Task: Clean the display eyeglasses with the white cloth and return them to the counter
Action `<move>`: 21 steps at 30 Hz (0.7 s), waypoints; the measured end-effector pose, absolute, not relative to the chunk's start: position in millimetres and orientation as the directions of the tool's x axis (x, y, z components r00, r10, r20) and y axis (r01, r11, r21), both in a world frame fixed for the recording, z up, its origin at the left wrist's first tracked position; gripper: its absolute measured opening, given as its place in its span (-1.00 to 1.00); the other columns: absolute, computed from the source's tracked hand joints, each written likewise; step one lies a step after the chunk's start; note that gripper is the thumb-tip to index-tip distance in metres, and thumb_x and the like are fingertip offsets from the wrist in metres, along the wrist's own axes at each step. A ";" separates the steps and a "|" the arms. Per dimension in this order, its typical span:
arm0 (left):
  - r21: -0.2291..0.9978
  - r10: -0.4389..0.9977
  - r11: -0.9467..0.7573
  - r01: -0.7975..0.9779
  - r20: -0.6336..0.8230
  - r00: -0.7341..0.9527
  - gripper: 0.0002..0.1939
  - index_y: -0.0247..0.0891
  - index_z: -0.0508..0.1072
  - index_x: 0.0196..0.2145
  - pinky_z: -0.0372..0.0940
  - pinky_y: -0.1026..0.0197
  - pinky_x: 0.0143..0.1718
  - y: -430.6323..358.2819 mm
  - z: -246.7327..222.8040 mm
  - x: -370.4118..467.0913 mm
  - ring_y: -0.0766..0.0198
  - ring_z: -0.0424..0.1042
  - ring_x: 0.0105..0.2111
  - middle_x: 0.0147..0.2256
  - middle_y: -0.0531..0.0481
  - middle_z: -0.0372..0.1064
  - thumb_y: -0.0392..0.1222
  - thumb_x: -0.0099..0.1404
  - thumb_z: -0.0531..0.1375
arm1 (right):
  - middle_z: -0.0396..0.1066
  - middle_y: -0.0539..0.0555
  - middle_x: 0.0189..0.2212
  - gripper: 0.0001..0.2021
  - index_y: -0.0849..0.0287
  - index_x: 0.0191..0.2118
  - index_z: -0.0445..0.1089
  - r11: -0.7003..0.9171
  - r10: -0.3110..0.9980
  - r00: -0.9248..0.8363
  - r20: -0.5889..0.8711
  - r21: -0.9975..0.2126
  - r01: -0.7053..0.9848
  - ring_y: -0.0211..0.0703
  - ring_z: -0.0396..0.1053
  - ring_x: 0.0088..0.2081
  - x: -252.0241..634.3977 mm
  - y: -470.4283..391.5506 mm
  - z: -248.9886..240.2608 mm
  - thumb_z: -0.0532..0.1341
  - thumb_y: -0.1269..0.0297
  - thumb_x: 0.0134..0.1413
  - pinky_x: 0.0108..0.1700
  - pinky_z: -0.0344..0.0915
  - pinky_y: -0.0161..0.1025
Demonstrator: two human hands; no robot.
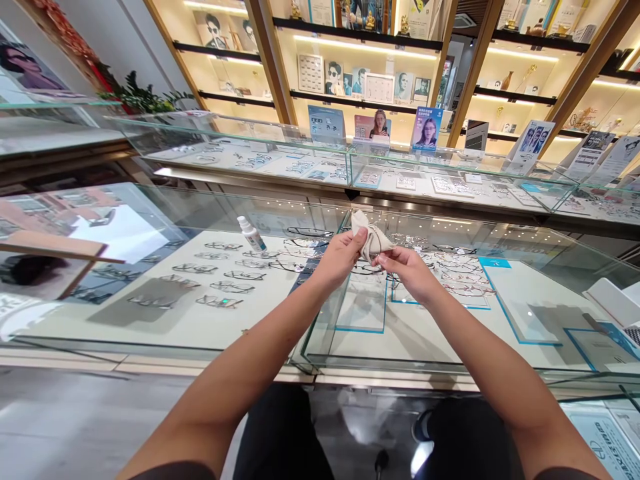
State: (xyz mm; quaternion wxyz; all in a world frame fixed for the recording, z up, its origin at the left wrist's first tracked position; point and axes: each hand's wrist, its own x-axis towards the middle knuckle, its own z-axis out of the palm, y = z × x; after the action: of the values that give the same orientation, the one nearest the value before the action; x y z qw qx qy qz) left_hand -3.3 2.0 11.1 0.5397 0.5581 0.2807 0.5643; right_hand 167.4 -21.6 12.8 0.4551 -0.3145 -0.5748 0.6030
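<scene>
A crumpled beige cloth (373, 241) is held between both hands above the glass counter. My left hand (344, 252) pinches its left side, thumb on top. At the lower right edge of the cloth, my right hand (406, 267) has its fingers closed. A thin dark curve shows against the cloth; whether it is part of a pair of glasses wrapped inside, I cannot tell. To the left of my hands, a small white spray bottle (251, 235) stands on the glass top. Rows of eyeglasses (233, 287) lie beneath the glass.
The glass showcase (280, 363) spans the space before me, with a seam beneath my hands. Behind it runs a second showcase (300, 150) with upright advertising cards (427, 128). A white object (613, 300) sits at the right. Lit shelves (360, 47) line the back wall.
</scene>
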 end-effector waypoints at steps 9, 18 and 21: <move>0.960 0.939 -0.054 -0.276 0.143 0.312 -0.25 -0.26 0.51 -0.23 0.33 0.25 -0.41 6.2 2.0 -6.1 0.29 0.41 -0.45 -0.44 0.05 0.43 0.53 0.06 0.38 | 0.61 0.02 -0.13 -0.64 0.04 -0.44 0.55 0.249 0.954 -0.089 0.287 -0.920 -0.303 -0.07 0.43 -0.04 183.2 -11.7 28.3 0.59 -0.06 -0.22 0.07 0.32 -0.14; 0.979 0.888 -0.105 -0.173 0.170 0.427 -0.28 -0.27 0.38 -0.46 0.21 0.27 -0.41 -8.3 -4.9 11.1 0.36 0.23 -0.50 -0.55 0.10 0.23 0.54 0.13 0.33 | 0.59 -0.03 -0.22 -0.57 0.05 -0.42 0.57 0.082 0.980 -0.131 0.150 -0.903 -0.422 -0.22 0.43 -0.24 171.4 -13.0 16.1 0.63 -0.08 -0.35 -0.16 0.40 -0.26; 0.973 0.885 -0.178 -0.146 0.223 0.408 -0.30 -0.27 0.36 -0.50 0.09 0.26 -0.46 -9.0 -3.5 10.7 0.38 0.13 -0.55 -0.60 0.12 0.16 0.50 0.19 0.32 | 0.56 -0.04 -0.32 -0.55 0.07 -0.39 0.57 0.044 0.980 -0.154 0.126 -0.891 -0.452 -0.25 0.39 -0.32 169.3 -14.1 15.7 0.64 -0.09 -0.36 -0.26 0.36 -0.29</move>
State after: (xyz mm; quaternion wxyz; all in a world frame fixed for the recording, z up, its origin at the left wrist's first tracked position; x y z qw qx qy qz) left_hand 10.7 -9.0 -3.5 0.5672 0.6183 0.2988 0.4547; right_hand 169.3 -14.1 15.7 0.5757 -0.3029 -0.4362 0.6217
